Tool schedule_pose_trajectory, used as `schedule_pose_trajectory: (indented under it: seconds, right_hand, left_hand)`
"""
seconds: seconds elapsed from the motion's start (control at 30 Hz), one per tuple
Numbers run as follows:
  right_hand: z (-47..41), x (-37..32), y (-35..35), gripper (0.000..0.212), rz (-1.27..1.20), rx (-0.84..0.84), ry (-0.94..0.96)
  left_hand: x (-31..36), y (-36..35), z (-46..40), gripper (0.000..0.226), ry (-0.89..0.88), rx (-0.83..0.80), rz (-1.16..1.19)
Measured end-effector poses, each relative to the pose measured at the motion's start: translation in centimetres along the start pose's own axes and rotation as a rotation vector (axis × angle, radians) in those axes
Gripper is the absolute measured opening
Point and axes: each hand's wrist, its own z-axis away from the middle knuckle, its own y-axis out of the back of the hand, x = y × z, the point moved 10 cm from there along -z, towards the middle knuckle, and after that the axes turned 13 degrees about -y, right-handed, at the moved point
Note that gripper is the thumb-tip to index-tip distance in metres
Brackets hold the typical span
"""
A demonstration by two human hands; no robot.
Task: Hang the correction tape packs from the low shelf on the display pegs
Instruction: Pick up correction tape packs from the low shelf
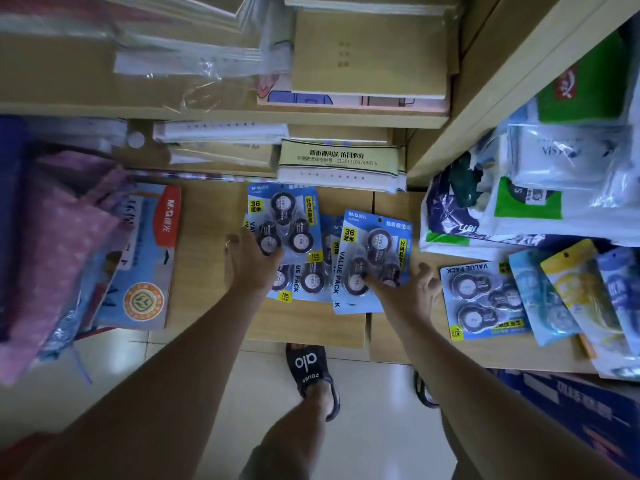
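Several blue correction tape packs lie in a pile (306, 280) on the low wooden shelf (204, 258). My left hand (247, 261) grips the lower left corner of one correction tape pack (287, 220), which is tilted above the pile. My right hand (412, 289) holds the lower edge of a second pack (375, 244), with the thumb pressed on its front and the other fingers spread. Another pack (485, 299) lies flat to the right, turned the other way round. No display pegs are in view.
Other blue and yellow stationery packs (568, 292) fan out at the right, under plastic bags (519, 209). A paper ream box (145, 258) and pink bags (55, 244) crowd the left. Notebooks (339, 161) fill the shelves behind. My sandalled foot (311, 372) stands on the tile floor.
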Motion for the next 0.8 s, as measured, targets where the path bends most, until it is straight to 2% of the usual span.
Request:
schedule_pose_trajectory:
  seconds: [0.07,0.17,0.27,0.4,0.57,0.73,0.8]
  right_hand:
    - [-0.5,-0.2,-0.2,0.115,0.035,-0.022,-0.017]
    - [-0.7,-0.4,-1.5,0.108,0.070,-0.095,-0.037]
    - [-0.5,0.2,-2.3,0.108,0.065,-0.144,-0.094]
    - [-0.2,0.5,-2.5,0.106,0.081,-0.172,-0.096]
    - [-0.8,0.8,-2.3,0.108,0.117,-0.183,-0.061]
    - [-1.1,1.3,-1.6,0.103,0.005,-0.214,-0.095]
    - [-0.6,1.1,-1.2,0.090,-0.082,-0.258,-0.083]
  left_hand:
    - [0.3,0.2,0.0,0.054,0.002,0.015,0.081]
    - [0.8,-0.3,1.2,0.052,0.036,0.012,0.241]
    - [1.1,-1.3,3.2,0.061,0.047,-0.003,0.356]
    - [0.8,-1.0,4.8,0.073,0.074,0.032,0.400]
    - [0.5,-1.5,4.7,0.082,0.067,-0.027,0.445]
    - [0.2,-2.2,5.0,0.085,0.113,-0.077,0.605]
    - [0.4,-2.1,5.5,0.081,0.112,-0.093,0.609]
